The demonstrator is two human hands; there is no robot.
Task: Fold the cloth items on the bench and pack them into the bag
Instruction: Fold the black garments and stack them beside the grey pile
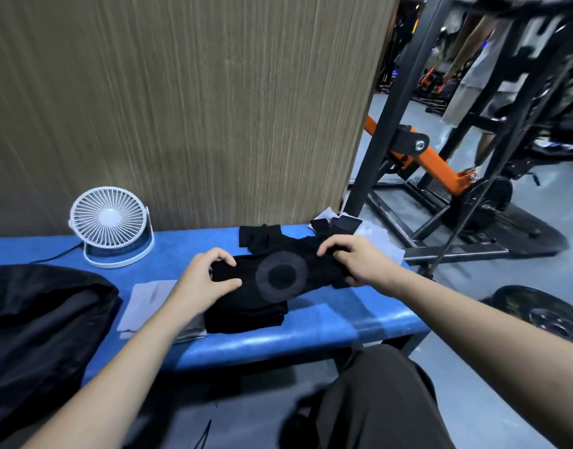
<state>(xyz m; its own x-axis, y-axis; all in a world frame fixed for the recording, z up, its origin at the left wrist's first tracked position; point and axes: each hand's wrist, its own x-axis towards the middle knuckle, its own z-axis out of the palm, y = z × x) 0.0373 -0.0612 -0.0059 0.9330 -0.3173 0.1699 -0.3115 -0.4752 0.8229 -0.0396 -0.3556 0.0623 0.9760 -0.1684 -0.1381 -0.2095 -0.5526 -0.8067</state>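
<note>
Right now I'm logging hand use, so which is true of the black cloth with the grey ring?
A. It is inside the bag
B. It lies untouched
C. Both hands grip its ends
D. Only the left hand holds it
C: the left hand and right hand each grip one end of the black cloth over the blue bench.
</note>
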